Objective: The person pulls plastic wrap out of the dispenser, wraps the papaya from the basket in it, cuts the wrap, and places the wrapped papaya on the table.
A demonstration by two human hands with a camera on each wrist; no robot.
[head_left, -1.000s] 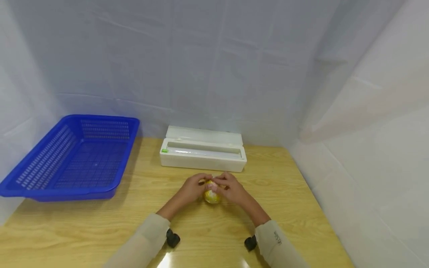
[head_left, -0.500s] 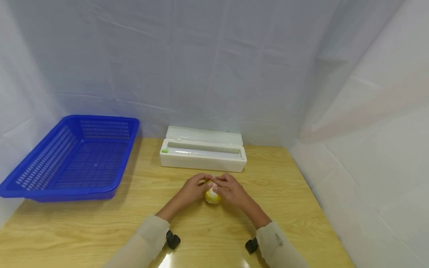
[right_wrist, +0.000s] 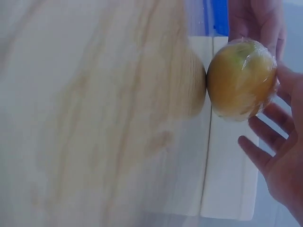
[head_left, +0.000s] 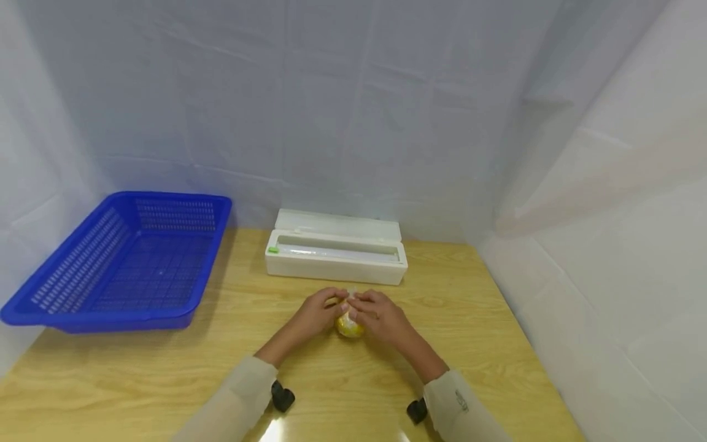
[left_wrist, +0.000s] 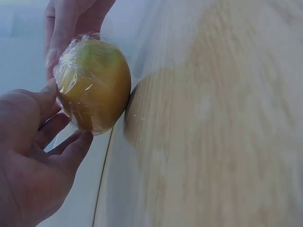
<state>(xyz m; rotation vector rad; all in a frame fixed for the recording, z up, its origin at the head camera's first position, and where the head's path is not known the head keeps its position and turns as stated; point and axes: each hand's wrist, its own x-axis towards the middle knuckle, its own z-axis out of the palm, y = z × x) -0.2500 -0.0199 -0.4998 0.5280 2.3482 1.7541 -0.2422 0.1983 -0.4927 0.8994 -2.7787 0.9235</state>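
A round yellow-orange fruit with a greenish patch [left_wrist: 94,85], covered in crinkled cling film, rests on the table between both hands. In the head view only the near side of the fruit [head_left: 349,328] shows below the fingers. My left hand [head_left: 317,314] holds it from the left, thumb and fingertips at the wrapped surface. From the other side my right hand [head_left: 385,315] holds the fruit and film with thumb and forefinger near the top. The right wrist view shows some lower fingers of the right hand [right_wrist: 289,151] extended and apart from the fruit.
Behind the hands stands a long white cling film dispenser [head_left: 336,267], lid raised, with a film roll inside and a green slider at its left end. A blue plastic basket [head_left: 190,301] is at the left. White sheeting surrounds the wooden table [head_left: 353,380] at the back and sides.
Both hands stay around the wrapped fruit, with only small finger movements and a slight shift of the right fingers on the film. The dispenser and basket keep their places.
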